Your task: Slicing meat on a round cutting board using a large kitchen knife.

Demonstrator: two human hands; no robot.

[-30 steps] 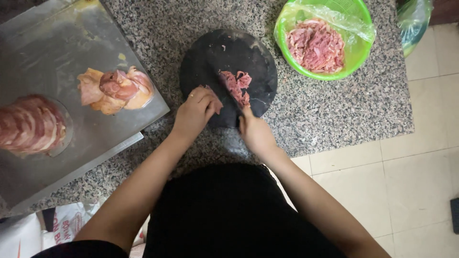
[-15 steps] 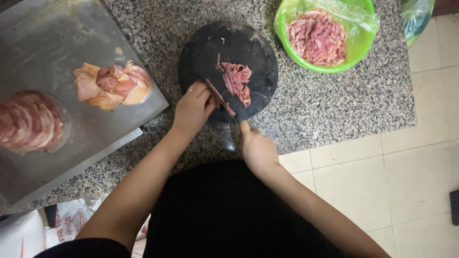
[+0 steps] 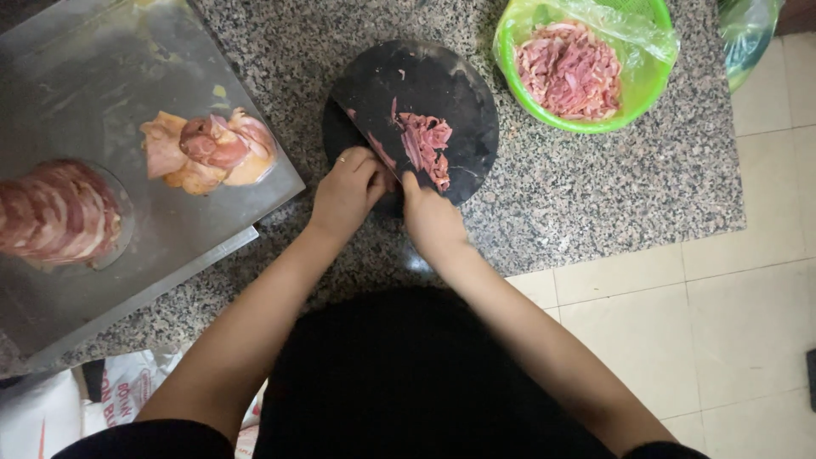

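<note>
- Left hand (image 3: 344,191) rests at the near edge of the round black cutting board (image 3: 459,85), fingers curled together.
- Right hand (image 3: 429,217) lies just beside it, fingers pressed on the sliced meat (image 3: 425,144) mid-board.
- Whether either hand holds a tool, I cannot tell.

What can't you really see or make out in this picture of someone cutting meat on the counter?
- Head view: the knife's handle is hidden inside the right hand; only the blade shows.
- What the left hand presses on is covered by its own fingers.
- The near edge of the round black board is hidden by both hands.
- The sliced meat roll is cut off by the left edge.
- The bag at the top right corner is cut off; its contents are unclear.
</note>
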